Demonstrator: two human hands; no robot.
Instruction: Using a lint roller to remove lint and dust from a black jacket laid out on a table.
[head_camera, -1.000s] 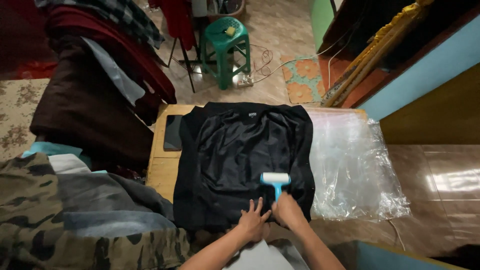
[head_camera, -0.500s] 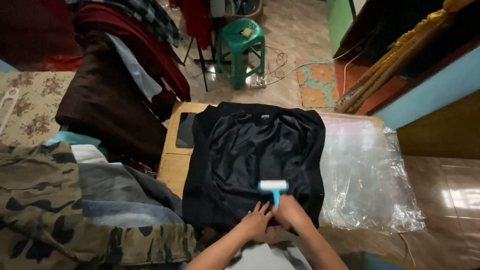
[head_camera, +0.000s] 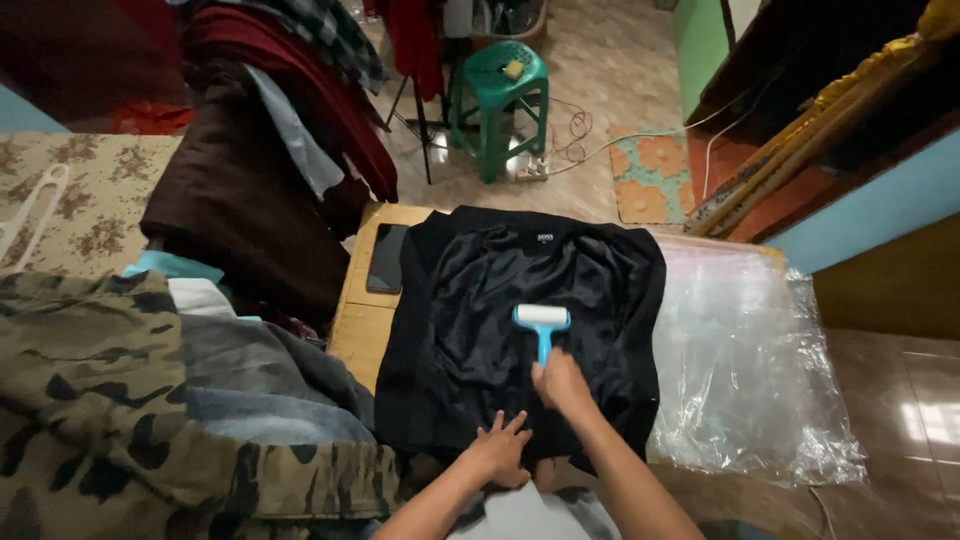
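The right hand (head_camera: 560, 385) has its grip closed on the roller (head_camera: 541, 322), handle running back toward the person, head resting mid-garment (head_camera: 520, 330) on the worktop (head_camera: 355, 335). The left hand (head_camera: 500, 450) (fingers spread, holding nothing) presses the garment's near hem, behind the roller.

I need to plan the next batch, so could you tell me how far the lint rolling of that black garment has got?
Done: the black garment lies spread flat on the wooden table. In hand: the right hand pushes the blue lint roller at mid-garment while the left hand pins the hem. Which areas remain unrolled cannot be told. The clear plastic bag lies beside it.
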